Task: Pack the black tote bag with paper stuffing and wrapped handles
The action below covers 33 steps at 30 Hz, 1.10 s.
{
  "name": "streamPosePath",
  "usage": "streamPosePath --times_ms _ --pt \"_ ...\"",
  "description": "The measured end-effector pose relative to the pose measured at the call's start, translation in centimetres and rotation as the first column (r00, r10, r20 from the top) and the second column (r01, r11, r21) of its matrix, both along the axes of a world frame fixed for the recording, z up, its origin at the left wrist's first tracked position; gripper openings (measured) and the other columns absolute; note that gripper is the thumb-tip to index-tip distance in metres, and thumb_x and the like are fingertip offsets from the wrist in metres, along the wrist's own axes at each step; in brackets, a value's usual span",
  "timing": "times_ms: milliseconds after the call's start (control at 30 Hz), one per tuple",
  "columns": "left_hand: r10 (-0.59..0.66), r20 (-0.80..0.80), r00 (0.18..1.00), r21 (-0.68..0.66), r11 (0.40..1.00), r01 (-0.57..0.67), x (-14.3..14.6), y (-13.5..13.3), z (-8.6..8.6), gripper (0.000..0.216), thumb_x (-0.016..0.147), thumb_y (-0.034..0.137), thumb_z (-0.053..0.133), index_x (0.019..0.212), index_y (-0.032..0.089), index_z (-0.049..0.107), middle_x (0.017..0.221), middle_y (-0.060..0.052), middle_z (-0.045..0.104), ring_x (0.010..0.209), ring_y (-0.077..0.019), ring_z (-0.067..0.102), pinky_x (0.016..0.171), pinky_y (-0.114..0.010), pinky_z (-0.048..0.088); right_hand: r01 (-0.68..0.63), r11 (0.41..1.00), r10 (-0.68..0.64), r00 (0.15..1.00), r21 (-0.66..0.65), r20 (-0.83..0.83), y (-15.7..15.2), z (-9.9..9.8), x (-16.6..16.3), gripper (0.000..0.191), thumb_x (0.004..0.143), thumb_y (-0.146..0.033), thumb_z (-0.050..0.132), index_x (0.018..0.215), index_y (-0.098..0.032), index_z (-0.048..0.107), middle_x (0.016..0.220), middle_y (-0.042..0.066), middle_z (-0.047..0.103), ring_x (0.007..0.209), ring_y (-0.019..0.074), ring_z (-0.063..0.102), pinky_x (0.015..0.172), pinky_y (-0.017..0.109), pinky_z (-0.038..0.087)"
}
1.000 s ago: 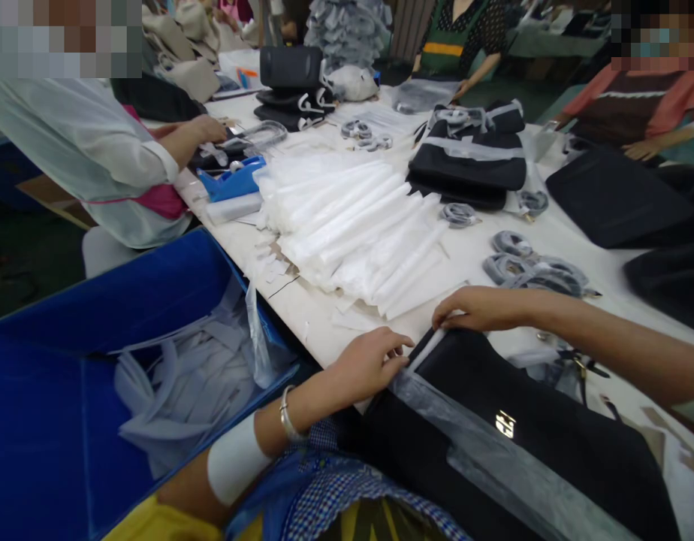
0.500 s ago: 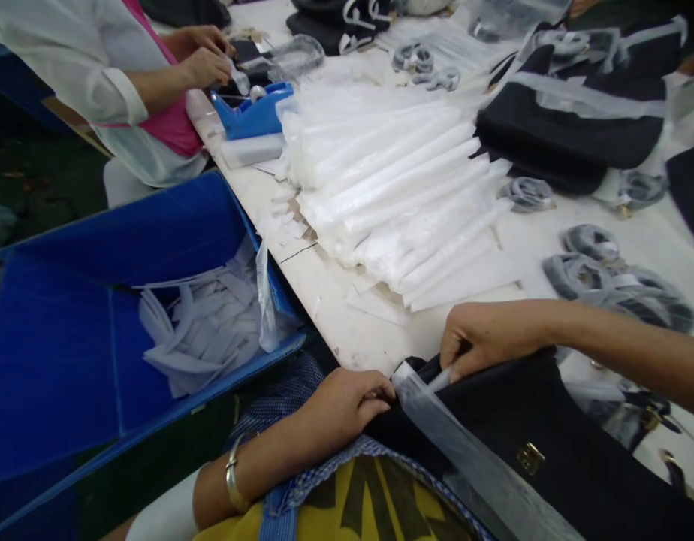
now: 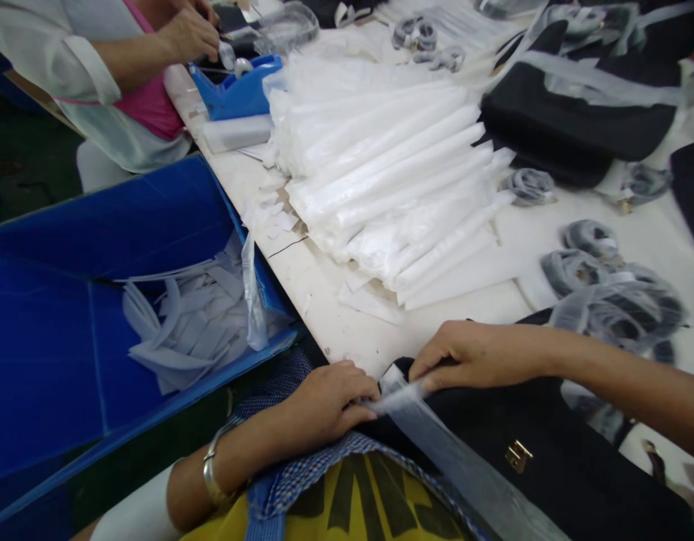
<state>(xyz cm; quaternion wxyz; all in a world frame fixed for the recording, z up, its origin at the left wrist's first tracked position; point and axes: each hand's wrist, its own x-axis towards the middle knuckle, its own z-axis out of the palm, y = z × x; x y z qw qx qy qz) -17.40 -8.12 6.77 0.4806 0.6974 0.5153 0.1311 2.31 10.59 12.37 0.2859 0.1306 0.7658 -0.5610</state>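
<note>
— Status of the hands is requested.

— The left hand [image 3: 324,402] is closed, its fingers pinching the near end of a translucent plastic strip [image 3: 437,443] at the corner of a black handbag [image 3: 550,443]. The right hand [image 3: 471,355] is also closed, the same strip end being pressed between thumb and fingers just beside the left hand.

— Location of the handbag?

— It is laid flat at the near edge of the white worktable [image 3: 336,315], partly over the person's lap. The strip is run diagonally across its front, left of the gold clasp [image 3: 517,455].

— Surroundings?

— A fanned stack of white wrapping sleeves [image 3: 392,165] is noted beyond the hands, coiled grey straps [image 3: 595,263] to the right, and a blue bin [image 3: 70,315] holding strip offcuts [image 3: 189,330] to the left. A co-worker's hand [image 3: 189,34] is seen at a blue tape dispenser [image 3: 237,86], well apart.

— Risks?

— Three are judged likely. The thin strip could be torn or creased if the two pinches are pulled unevenly. The strip could be laid skewed, leaving the corner uncovered. The bag, overhanging the edge, could slide toward the lap if downward pressure is released.
</note>
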Motion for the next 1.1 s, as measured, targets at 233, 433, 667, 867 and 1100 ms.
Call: streamPosePath --times_ms 233,433,667,867,1100 --pt "-0.16 -0.039 0.986 -0.047 0.986 0.158 -1.4 1.1 1.0 0.011 0.093 0.033 0.056 0.088 0.023 0.06 0.089 0.002 0.062 0.089 -0.0155 0.056 0.079 -0.025 0.039 0.142 0.981 -0.142 0.99 0.133 -0.011 3.4 1.9 4.8 0.039 0.089 -0.048 0.059 0.122 -0.031 0.068 0.119 0.0 0.069 0.111 0.0265 0.062 0.098 0.034 0.047" --pt "-0.209 -0.117 0.971 -0.049 0.978 0.205 -1.4 1.0 1.1 0.01 0.092 0.029 0.056 0.084 0.023 0.058 0.088 0.001 0.062 0.086 -0.016 0.058 0.074 -0.025 0.039 0.269 0.894 -0.235 0.963 0.358 -0.134 1.9 1.0 7.6 0.053 0.075 -0.048 0.074 0.125 -0.032 0.064 0.123 0.005 0.066 0.111 0.0315 0.061 0.097 0.039 0.05" --pt "-0.394 -0.169 0.904 -0.044 0.919 0.392 -2.2 2.0 2.8 0.011 0.088 0.024 0.063 0.078 0.022 0.058 0.081 0.001 0.065 0.081 -0.0173 0.061 0.068 -0.024 0.04 0.284 0.82 -0.211 0.957 0.498 -0.199 1.6 -1.1 8.3 0.074 0.078 -0.056 0.07 0.143 -0.031 0.047 0.146 0.008 0.049 0.129 0.0334 0.049 0.108 0.045 0.043" --pt "-0.382 -0.314 0.869 -0.075 0.923 0.378 -1.4 1.8 2.7 0.006 0.088 0.02 0.061 0.082 0.021 0.059 0.088 -0.003 0.065 0.087 -0.0206 0.063 0.072 -0.027 0.045 0.289 0.771 -0.196 0.955 0.568 -0.221 1.7 -2.3 8.3 0.062 0.08 -0.057 0.067 0.134 -0.03 0.057 0.136 0.008 0.058 0.123 0.0337 0.055 0.105 0.049 0.045" --pt "-0.129 -0.165 0.978 -0.013 0.992 0.129 -0.8 0.1 2.9 0.013 0.086 0.017 0.06 0.096 0.023 0.055 0.098 0.0 0.061 0.089 -0.0162 0.061 0.079 -0.024 0.045 0.285 0.862 -0.259 0.958 0.419 -0.119 1.7 -1.4 8.4 0.058 0.079 -0.051 0.071 0.131 -0.032 0.057 0.138 0.004 0.057 0.121 0.032 0.057 0.101 0.042 0.05"
